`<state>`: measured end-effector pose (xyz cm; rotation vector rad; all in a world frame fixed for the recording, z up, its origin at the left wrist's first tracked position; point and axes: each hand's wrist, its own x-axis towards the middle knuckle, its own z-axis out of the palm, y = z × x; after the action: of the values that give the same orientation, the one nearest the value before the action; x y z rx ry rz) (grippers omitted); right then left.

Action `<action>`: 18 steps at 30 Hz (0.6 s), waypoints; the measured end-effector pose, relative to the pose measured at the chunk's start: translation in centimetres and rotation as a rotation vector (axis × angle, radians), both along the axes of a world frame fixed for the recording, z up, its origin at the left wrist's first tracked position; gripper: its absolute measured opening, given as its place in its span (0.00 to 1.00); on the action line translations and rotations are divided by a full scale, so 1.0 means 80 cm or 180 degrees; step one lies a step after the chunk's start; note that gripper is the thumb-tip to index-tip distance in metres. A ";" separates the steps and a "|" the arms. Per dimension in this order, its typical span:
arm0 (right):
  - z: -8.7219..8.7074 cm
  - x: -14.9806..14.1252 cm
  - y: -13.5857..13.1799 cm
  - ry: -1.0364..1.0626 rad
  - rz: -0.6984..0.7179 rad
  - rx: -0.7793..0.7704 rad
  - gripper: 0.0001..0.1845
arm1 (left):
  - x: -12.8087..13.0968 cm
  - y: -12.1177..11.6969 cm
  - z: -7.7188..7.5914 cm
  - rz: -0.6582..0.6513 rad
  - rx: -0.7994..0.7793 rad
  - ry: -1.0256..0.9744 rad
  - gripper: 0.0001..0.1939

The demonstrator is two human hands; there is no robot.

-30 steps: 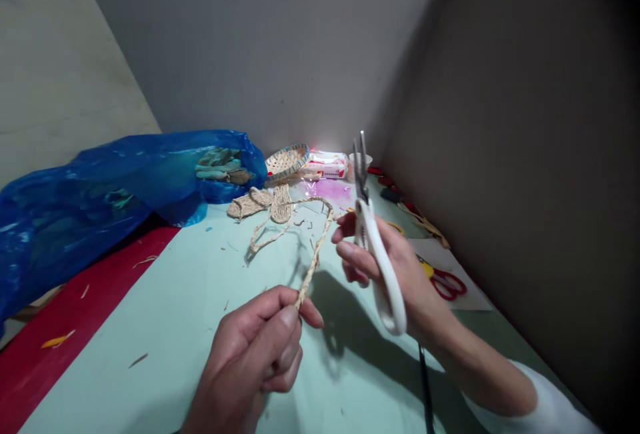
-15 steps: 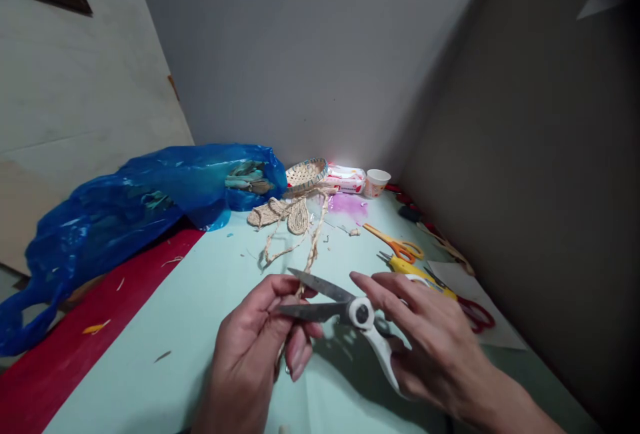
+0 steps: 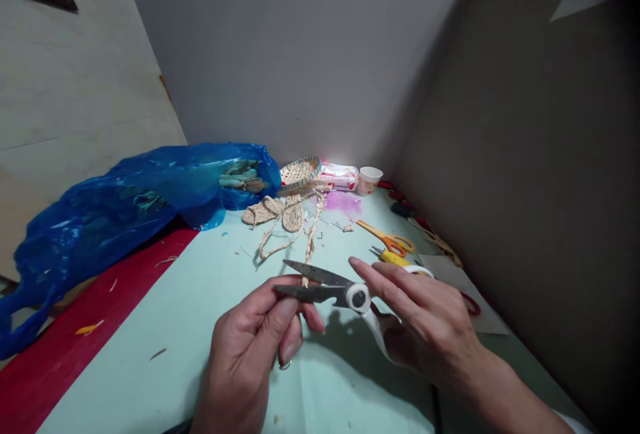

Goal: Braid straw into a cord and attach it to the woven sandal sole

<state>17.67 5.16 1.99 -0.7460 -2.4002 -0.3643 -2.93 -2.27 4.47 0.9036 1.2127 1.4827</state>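
So the braided cord (image 3: 311,241) is up front, in the middle of the view, running away toward 12 o'clock with its near end right at the left hand (image 3: 245,341). That hand is pinching the cord between thumb and fingers, though the blades hide part of the grip. The right hand (image 3: 433,324) is curled around the handles of the white scissors (image 3: 358,298), index finger stuck out, and the blades are parted with a bit of cord showing in the gap. Taking the blades as the clock center, a couple of woven slippers (image 3: 293,213) lie at 11, and a shallow basket (image 3: 305,171) sits further back at 12. A pink-and-white packet (image 3: 340,177) is just beside it, then a paper cup (image 3: 370,181) at 1. Orange scissors (image 3: 385,237) are at 2, and a red handle (image 3: 471,303) peeks out past the right hand at 3. Over at 10 there's a big blue plastic bag (image 3: 125,187), with a red strip (image 3: 100,307) at 9 along the pale green tabletop (image 3: 175,354).
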 end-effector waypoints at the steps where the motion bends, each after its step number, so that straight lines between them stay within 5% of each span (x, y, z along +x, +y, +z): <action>1: 0.000 0.000 0.000 0.0005 -0.0005 0.0004 0.41 | 0.001 0.000 -0.001 0.0069 -0.0006 0.0074 0.08; 4: 0.000 -0.001 -0.001 0.0010 -0.0003 -0.0025 0.40 | 0.002 -0.002 -0.003 0.0226 -0.0069 0.0235 0.09; 18: -0.013 -0.004 0.001 0.0097 0.0085 -0.0001 0.33 | -0.003 -0.001 -0.002 -0.0226 -0.0305 -0.0327 0.15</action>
<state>17.35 5.28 0.96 -0.7141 -2.3794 -0.3392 -3.17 -2.38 4.34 0.7889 1.1548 1.3857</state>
